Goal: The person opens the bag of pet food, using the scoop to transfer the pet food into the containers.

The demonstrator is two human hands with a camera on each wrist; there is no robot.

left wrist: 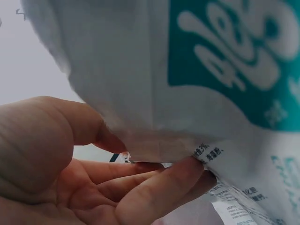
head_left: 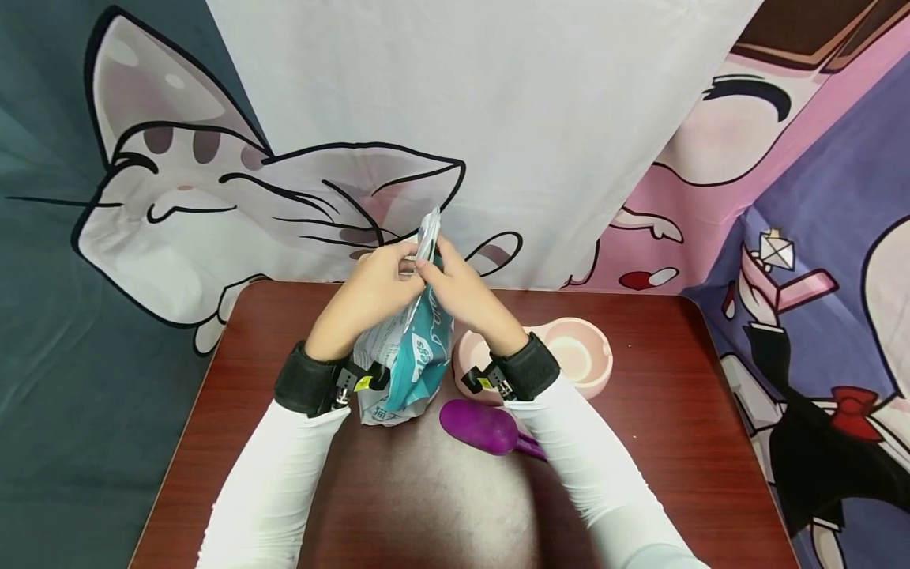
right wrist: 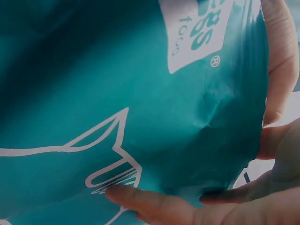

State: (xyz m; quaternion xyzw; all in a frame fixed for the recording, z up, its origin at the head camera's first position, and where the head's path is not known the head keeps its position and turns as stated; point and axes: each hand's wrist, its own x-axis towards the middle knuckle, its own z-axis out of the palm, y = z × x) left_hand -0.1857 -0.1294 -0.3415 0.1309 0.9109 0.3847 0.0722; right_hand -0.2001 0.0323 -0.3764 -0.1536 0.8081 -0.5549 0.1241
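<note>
A teal and white pet food bag [head_left: 419, 356] stands upright on the table, its narrow top edge pointing up. My left hand [head_left: 377, 288] pinches that top edge from the left, thumb on one side and fingers curled beneath, as the left wrist view shows on the bag's white printed side [left wrist: 126, 93]. From the right, my right hand [head_left: 465, 292] grips the same top part. In the right wrist view its fingers [right wrist: 159, 204] lie against the teal face with the white cat outline [right wrist: 126, 140]. The fingertips of both hands meet close together at the top.
A pink double bowl [head_left: 600, 359] sits right of the bag, partly hidden under my right wrist. Nearer to me lies a purple scoop [head_left: 479, 427], its handle running under the right forearm. The brown table [head_left: 675, 474] ends at a cartoon-printed cloth [head_left: 554, 158] behind.
</note>
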